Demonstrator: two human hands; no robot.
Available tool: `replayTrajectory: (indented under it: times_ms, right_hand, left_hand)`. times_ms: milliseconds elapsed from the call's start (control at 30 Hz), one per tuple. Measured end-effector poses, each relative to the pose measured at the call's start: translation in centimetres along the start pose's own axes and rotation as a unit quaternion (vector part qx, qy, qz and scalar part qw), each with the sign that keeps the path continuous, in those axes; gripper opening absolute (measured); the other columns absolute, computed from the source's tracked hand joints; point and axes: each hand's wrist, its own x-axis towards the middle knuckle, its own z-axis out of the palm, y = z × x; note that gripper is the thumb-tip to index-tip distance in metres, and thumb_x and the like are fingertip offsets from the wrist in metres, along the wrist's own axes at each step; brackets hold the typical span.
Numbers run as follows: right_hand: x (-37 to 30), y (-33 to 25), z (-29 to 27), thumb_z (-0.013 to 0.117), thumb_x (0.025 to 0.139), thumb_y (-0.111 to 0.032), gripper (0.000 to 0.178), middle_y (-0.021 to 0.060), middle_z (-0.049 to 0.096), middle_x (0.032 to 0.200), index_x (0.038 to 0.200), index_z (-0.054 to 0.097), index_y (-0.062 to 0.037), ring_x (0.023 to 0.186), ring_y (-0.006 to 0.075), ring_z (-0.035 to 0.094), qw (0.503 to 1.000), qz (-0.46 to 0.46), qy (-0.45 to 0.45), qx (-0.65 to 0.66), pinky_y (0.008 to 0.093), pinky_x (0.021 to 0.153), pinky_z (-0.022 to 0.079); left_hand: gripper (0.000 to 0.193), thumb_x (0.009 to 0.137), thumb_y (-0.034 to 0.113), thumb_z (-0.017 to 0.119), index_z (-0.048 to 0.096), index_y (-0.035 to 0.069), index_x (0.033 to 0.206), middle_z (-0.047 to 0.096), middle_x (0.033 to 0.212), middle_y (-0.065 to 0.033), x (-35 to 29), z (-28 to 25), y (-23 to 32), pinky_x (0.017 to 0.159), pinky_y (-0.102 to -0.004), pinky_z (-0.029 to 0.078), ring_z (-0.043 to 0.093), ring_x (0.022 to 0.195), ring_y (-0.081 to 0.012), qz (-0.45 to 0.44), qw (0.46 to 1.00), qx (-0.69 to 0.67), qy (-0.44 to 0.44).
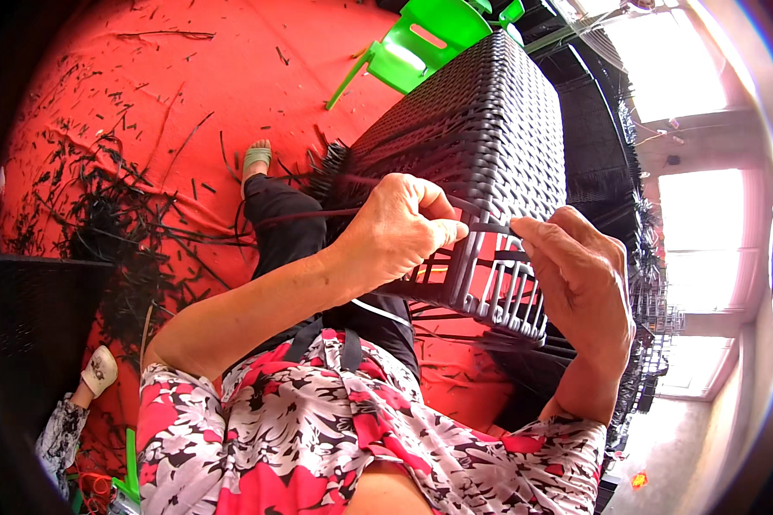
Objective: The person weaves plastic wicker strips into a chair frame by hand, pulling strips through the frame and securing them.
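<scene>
A dark, box-shaped piece of wicker work (524,137) stands tilted across my lap, tightly woven over its upper part. Bare frame bars (514,296) show at its near end. At its near corner, a flat dark plastic strip (489,228) runs across the upright bars between my hands. My left hand (395,232) pinches the strip between thumb and fingers on the left face. On the right face, the thumb and fingertips of my right hand (580,270) are closed at the strip's other side. Long loose strands (309,216) trail left from my left hand.
A green plastic chair (429,39) stands beyond the wicker piece. Dark strip scraps (112,215) litter the red floor covering (189,77). More black woven pieces (588,129) are stacked at right. Another person's shoe (100,369) shows at lower left, near a dark panel (39,318).
</scene>
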Motion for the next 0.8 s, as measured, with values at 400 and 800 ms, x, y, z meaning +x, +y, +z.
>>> replayTrajectory:
  times_ms: [400,800]
  right_hand:
    - [0.1,-0.7,-0.6,0.065,0.073,-0.002,0.021,0.0089,0.047,0.066,0.094,0.066,-0.0058,0.055,0.027,0.054,0.997,-0.003,-0.049,-0.057,0.0382,0.05,0.042]
    - [1.2,-1.2,0.0,0.064,0.074,0.005,0.019,0.0095,0.049,0.063,0.092,0.066,0.0009,0.049,0.0216,0.051,0.996,-0.043,-0.045,-0.067,0.0313,0.046,0.04]
  left_hand:
    - [0.011,0.078,0.006,0.071,0.061,0.002,0.082,0.059,0.068,-0.0014,-0.1,0.3,1.3,0.045,-0.0227,0.038,0.05,0.054,-0.0061,-0.139,0.981,-0.132,-0.029]
    - [0.009,0.083,0.006,0.067,0.06,0.004,0.078,0.054,0.064,0.0019,0.5,-0.7,-1.1,0.042,-0.0215,0.033,0.043,0.047,-0.006,-0.153,0.946,-0.276,-0.073]
